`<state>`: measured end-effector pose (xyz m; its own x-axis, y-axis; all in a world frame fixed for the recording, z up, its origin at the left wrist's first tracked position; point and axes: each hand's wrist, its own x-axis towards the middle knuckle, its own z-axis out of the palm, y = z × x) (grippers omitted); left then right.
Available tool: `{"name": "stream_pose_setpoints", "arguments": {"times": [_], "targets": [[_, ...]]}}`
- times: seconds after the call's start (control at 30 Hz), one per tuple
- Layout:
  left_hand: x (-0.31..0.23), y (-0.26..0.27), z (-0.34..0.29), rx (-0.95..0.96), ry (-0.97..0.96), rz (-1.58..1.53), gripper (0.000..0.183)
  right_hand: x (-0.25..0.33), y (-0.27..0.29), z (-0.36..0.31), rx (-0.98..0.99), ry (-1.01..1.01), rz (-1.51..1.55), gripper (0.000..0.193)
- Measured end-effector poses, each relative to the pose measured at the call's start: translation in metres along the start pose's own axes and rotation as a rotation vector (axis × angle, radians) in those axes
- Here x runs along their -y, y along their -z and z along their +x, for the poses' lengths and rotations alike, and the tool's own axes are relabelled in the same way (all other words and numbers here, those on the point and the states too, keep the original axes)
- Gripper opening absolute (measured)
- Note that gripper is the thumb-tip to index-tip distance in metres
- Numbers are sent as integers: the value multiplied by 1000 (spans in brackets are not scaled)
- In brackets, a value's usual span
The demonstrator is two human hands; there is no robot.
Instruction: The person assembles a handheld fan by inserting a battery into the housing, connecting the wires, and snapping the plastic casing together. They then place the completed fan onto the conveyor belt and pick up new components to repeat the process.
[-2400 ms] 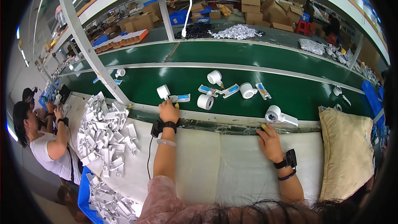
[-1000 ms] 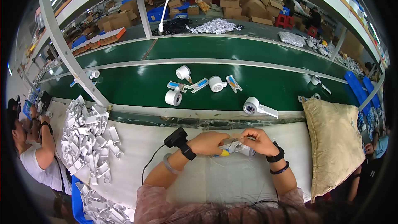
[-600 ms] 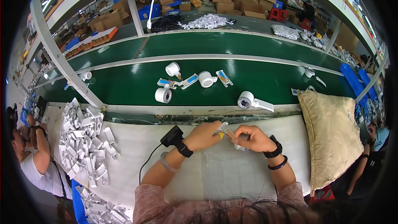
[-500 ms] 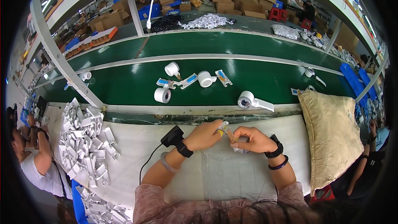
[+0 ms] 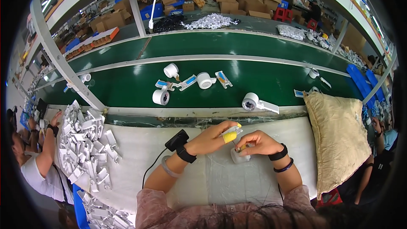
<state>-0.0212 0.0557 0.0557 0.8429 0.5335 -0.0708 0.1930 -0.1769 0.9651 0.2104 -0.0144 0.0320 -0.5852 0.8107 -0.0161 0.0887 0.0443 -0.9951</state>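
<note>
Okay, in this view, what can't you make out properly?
In the head view:
White part: partly hidden by the left hand.
Round white housing: partly covered by the right hand.
White unit behind the tan cushion: mostly covered.
Blue bin: cut off by the lower edge.

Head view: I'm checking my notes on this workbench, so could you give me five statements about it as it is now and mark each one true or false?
1. The left hand holds a small white piece. True.
2. The right hand rests on the tan cushion. False: it is at a white round part, apart from the cushion.
3. A heap of white plastic parts lies to the left of the left hand. True.
4. The near belt is red. False: it is green.
5. The bin at lower left is blue. True.
</note>
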Motion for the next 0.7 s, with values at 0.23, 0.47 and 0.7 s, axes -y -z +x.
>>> {"name": "stream_pose_setpoints", "arguments": {"times": [0.23,0.47,0.7], "targets": [[28,-17,12,-296,-136,-107,26,7,-29,12,-694,287,-966,16],[30,-24,12,-302,-14,-222,26,1,-37,16,-861,309,-688,18],[27,-26,11,-302,-30,-233,31,-7,-32,17,-780,539,-863,22]]}}
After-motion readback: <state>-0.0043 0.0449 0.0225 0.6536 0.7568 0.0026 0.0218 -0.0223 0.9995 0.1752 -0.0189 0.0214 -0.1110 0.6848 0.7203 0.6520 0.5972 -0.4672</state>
